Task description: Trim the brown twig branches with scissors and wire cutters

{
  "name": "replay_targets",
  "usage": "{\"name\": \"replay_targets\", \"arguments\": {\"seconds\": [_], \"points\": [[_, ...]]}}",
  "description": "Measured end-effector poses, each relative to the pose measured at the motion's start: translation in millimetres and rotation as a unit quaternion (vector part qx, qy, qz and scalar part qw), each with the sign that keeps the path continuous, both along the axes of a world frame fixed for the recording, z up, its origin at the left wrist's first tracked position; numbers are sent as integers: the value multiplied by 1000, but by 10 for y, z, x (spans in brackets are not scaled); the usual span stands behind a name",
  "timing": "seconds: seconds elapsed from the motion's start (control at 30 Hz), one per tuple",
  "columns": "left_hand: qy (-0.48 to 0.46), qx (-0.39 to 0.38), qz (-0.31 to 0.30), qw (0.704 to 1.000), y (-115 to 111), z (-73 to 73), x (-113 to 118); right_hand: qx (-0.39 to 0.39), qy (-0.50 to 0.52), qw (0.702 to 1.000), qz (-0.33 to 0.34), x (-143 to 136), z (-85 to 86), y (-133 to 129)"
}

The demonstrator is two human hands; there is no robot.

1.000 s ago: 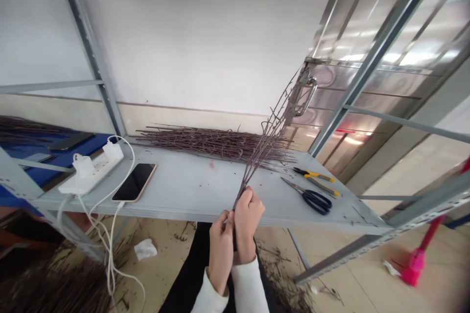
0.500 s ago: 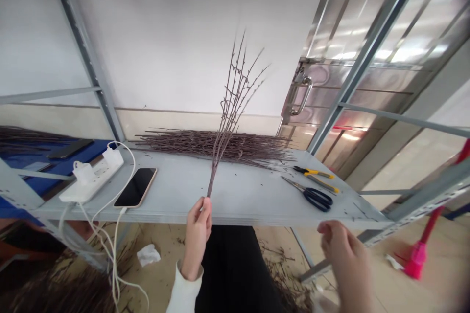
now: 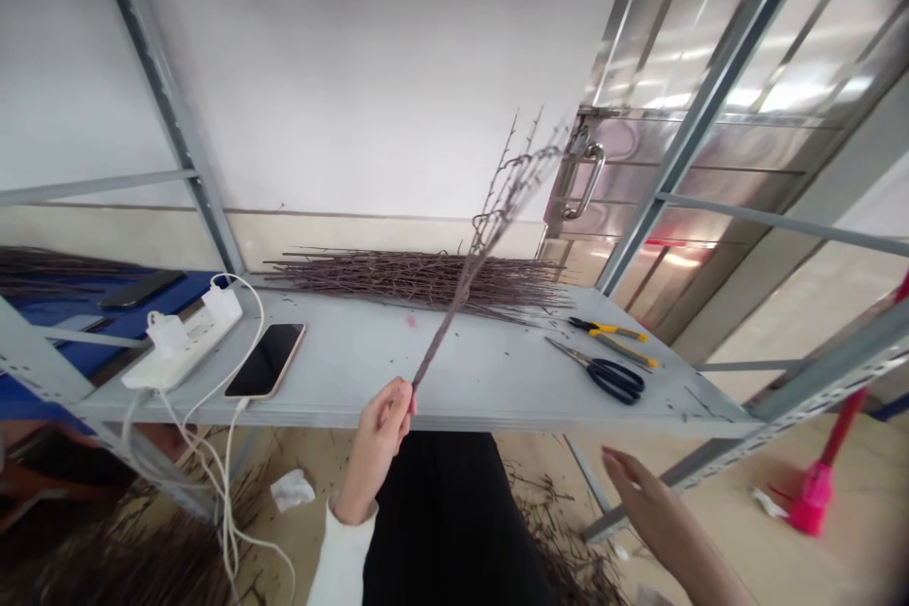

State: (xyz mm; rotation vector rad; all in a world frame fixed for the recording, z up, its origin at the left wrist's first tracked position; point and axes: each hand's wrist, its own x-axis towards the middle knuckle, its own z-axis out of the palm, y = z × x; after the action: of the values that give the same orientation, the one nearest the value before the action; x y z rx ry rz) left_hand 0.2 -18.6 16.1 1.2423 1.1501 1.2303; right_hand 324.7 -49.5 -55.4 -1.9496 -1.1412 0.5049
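Note:
My left hand [image 3: 385,418] is closed around the lower end of a thin brown twiggy branch [image 3: 447,317], just in front of the shelf edge. The branch leans up and to the right, its several side twigs blurred at the tips. Behind it a long pile of similar branches [image 3: 369,276] lies across the back of the grey shelf [image 3: 355,341]. Off to the lower right, my right hand [image 3: 643,497] hangs below the shelf edge with fingers stretched out and nothing visible in them. Black-handled scissors [image 3: 614,379] and yellow-handled pliers [image 3: 617,341] lie on the shelf nearest that hand.
A phone [image 3: 266,362] on a charging cable and a white power strip [image 3: 177,350] occupy the shelf's left side. Cables [image 3: 225,502] hang off its front. Metal posts [image 3: 688,142] frame the shelf. Twig scraps [image 3: 568,549] litter the floor.
The branch has swung from nearly upright to a rightward lean, still in my left hand. My right hand has shifted slightly left, its fingers straightening out from a curl.

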Motion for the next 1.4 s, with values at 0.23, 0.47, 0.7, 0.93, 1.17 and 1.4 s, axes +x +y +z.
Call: {"name": "replay_targets", "arguments": {"seconds": [0.23,0.47,0.7,0.93,1.17,1.4], "points": [[103,25,-17,994,-13,52,-56,144,469,847,206,-1236,500,389],[204,16,-76,976,85,-126,-89,166,544,807,158,-1817,513,488],[100,-71,-179,976,170,-372,-255,147,545,803,188,-1829,485,502],[56,-120,-225,965,204,-643,-485,113,489,835,225,-1913,352,584],[40,-119,-246,961,176,-681,-536,131,442,843,277,-1996,307,565],[26,-73,-184,980,196,-424,-154,136,307,882,332,-2040,343,542]]}}
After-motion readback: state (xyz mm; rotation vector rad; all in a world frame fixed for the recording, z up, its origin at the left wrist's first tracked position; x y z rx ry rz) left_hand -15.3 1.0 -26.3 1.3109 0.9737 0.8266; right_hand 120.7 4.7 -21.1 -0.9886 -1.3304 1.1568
